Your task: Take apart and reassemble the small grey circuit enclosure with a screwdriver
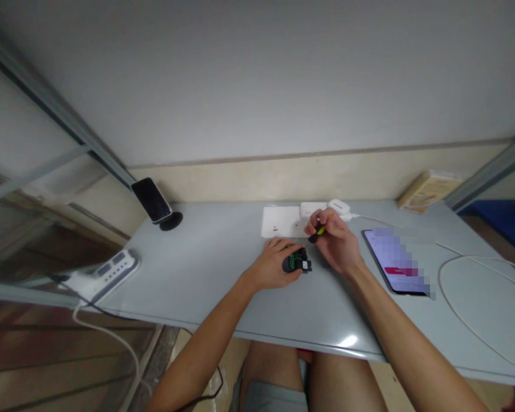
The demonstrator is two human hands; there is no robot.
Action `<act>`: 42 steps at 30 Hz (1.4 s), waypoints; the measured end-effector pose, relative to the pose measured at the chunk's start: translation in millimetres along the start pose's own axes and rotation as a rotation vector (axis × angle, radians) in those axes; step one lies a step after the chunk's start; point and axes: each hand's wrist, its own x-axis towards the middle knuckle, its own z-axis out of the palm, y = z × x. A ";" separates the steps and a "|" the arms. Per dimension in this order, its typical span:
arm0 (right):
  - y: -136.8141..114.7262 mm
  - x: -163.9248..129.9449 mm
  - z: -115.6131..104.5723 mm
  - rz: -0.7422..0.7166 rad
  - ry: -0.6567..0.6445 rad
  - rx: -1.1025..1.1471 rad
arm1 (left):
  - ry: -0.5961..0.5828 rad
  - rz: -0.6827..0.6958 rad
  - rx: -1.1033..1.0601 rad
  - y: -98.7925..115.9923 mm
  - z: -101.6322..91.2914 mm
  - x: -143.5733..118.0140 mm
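Observation:
My left hand [277, 264] rests on the grey desk, its fingers closed around a small black device [301, 266]. The device's casing is open, and a green circuit board shows inside it. Slightly farther back and to the right, my right hand [335, 239] grips a short black-and-yellow tool [319, 232]. Fingers cover much of this tool, so its exact kind is unclear. The tool is apart from the device. Behind both hands lies a flat white card or sheet [278, 222] with small dark marks on it.
White chargers or boxes [313, 209] with a white cable [377, 220] stand behind my right hand. A lit phone [395, 263] lies at right, near a yellowish box [429, 190]. A phone on a stand [151, 200] and a power strip [115, 274] are at left.

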 end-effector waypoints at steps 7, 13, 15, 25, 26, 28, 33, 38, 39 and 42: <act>-2.8 1.5 -1.8 -0.009 -0.087 -0.108 | -0.011 0.008 -0.015 -3.6 -0.4 1.7; -4.7 -0.4 7.2 0.008 -0.075 -0.051 | 0.010 0.035 -0.002 -5.4 0.6 1.3; -2.2 1.1 6.7 -0.022 -0.030 -0.051 | 0.025 0.045 -0.002 -6.5 1.8 0.7; 17.4 13.5 -3.7 -0.095 0.196 -0.003 | 0.015 0.037 0.016 -8.0 3.1 4.5; 16.7 13.1 -2.7 -0.096 0.189 -0.007 | 0.005 0.029 0.017 -7.5 2.4 5.0; 14.9 10.9 1.3 -0.105 0.162 -0.049 | -0.013 0.019 0.017 -6.8 1.1 5.8; 14.1 2.6 16.3 -0.171 0.158 -0.163 | -0.009 0.035 0.012 -7.6 1.3 6.7; 18.2 0.0 19.6 -0.207 0.245 -0.154 | 0.002 0.056 0.015 -11.0 4.0 7.3; 19.4 0.4 18.6 -0.219 0.267 -0.160 | -0.011 0.052 0.020 -11.5 4.1 7.7; 22.8 1.6 15.2 -0.260 0.310 -0.207 | -0.042 0.037 0.030 -12.9 3.8 9.1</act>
